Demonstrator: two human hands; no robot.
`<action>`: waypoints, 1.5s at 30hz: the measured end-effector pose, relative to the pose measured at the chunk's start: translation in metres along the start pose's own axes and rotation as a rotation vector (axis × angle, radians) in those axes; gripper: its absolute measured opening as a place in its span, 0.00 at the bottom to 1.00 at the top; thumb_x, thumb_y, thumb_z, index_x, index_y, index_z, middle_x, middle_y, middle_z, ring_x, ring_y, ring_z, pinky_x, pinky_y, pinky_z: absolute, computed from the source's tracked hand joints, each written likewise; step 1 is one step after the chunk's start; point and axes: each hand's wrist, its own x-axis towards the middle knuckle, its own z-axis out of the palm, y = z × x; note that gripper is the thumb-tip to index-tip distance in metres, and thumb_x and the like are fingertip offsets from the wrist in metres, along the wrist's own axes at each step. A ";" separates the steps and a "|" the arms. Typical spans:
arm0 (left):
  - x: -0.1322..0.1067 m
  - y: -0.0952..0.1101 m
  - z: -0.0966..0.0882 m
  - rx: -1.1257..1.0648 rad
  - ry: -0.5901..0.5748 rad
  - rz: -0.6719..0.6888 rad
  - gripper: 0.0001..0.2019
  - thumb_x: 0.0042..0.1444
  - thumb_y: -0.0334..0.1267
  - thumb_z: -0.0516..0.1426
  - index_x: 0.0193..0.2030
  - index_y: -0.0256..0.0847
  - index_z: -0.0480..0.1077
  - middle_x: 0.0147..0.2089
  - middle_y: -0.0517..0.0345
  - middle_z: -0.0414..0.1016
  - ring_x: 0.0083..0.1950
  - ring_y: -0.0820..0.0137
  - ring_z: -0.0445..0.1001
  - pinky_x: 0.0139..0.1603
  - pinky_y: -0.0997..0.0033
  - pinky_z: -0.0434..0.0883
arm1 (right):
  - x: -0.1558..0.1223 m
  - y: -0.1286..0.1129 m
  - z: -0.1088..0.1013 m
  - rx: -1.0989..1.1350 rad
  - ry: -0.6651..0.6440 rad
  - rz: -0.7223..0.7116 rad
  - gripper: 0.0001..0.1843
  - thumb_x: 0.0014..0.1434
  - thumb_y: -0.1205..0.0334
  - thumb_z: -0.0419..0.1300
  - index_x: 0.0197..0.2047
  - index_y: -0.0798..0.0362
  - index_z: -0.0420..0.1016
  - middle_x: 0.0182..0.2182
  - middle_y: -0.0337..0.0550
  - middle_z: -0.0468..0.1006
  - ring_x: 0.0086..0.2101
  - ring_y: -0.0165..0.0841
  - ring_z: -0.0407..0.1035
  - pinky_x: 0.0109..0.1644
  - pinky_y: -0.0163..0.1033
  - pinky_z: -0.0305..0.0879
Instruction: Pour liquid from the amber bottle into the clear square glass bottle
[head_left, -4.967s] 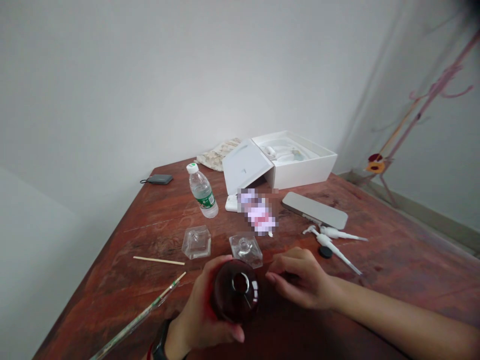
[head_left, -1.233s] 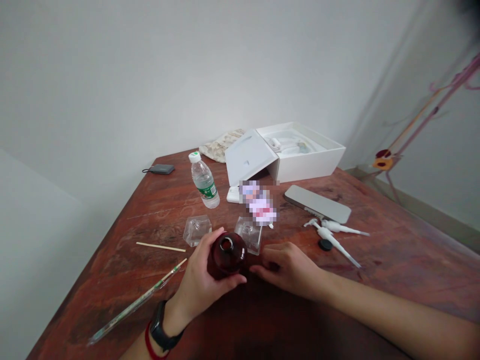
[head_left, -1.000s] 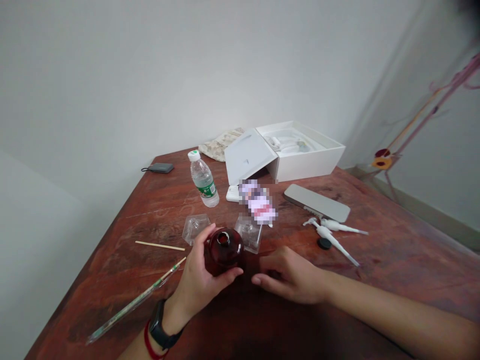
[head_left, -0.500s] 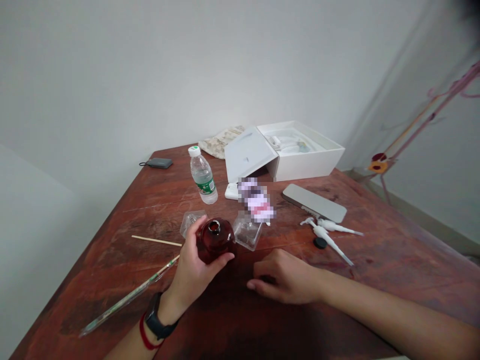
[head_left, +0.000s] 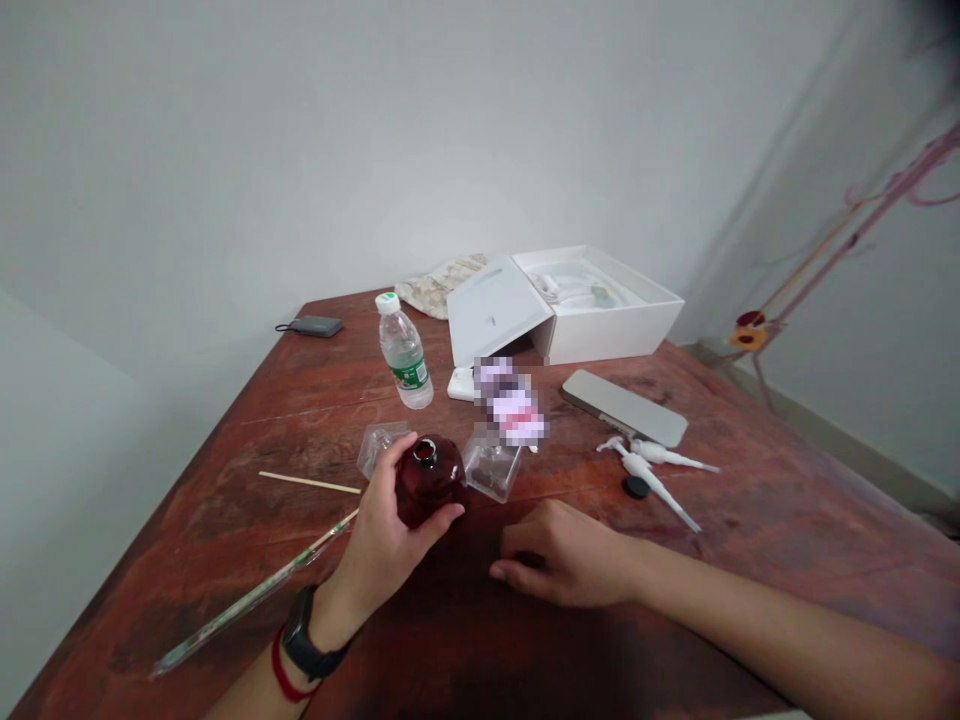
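My left hand is wrapped round a dark red glass bottle with an open neck, which stands on the wooden table. Two clear square glass bottles flank it: one behind my fingers, the other just right of it. My right hand rests palm down on the table to the right of the red bottle, fingers curled under; something dark shows beneath them that I cannot make out. A watch and a red band sit on my left wrist.
A plastic water bottle, an open white box, a grey flat case, two white pump heads, a black cap, a wooden stick and a long glass rod lie around. The table's left edge is near.
My left hand has moved the red bottle away from me and set it upright between the two clear bottles. My right hand has stayed on the table, drifting slightly nearer me.
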 end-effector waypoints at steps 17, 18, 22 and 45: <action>0.007 -0.003 -0.018 -0.126 0.168 0.154 0.30 0.76 0.54 0.56 0.78 0.48 0.57 0.76 0.41 0.66 0.77 0.48 0.67 0.75 0.43 0.67 | 0.000 -0.001 -0.002 -0.054 -0.019 -0.011 0.20 0.76 0.50 0.58 0.36 0.53 0.80 0.24 0.40 0.79 0.23 0.29 0.66 0.29 0.37 0.52; 0.009 -0.003 -0.020 -0.111 0.211 0.153 0.28 0.76 0.52 0.56 0.77 0.49 0.58 0.76 0.42 0.66 0.77 0.49 0.66 0.75 0.44 0.67 | 0.000 -0.001 -0.002 -0.057 -0.020 -0.012 0.20 0.76 0.50 0.58 0.36 0.53 0.80 0.24 0.40 0.79 0.23 0.29 0.66 0.29 0.37 0.52; 0.020 -0.009 -0.024 -0.032 0.326 0.103 0.25 0.74 0.43 0.58 0.74 0.49 0.61 0.75 0.44 0.68 0.77 0.52 0.66 0.75 0.46 0.65 | 0.000 -0.001 -0.001 -0.066 -0.027 -0.018 0.20 0.76 0.50 0.58 0.36 0.53 0.80 0.24 0.40 0.80 0.23 0.29 0.67 0.29 0.37 0.52; 0.023 -0.060 -0.005 -0.074 0.213 -0.119 0.30 0.60 0.34 0.63 0.69 0.45 0.62 0.72 0.42 0.69 0.75 0.50 0.69 0.81 0.37 0.61 | 0.001 -0.005 -0.003 -0.110 -0.037 -0.007 0.17 0.75 0.52 0.60 0.37 0.53 0.81 0.25 0.40 0.82 0.23 0.30 0.70 0.29 0.37 0.53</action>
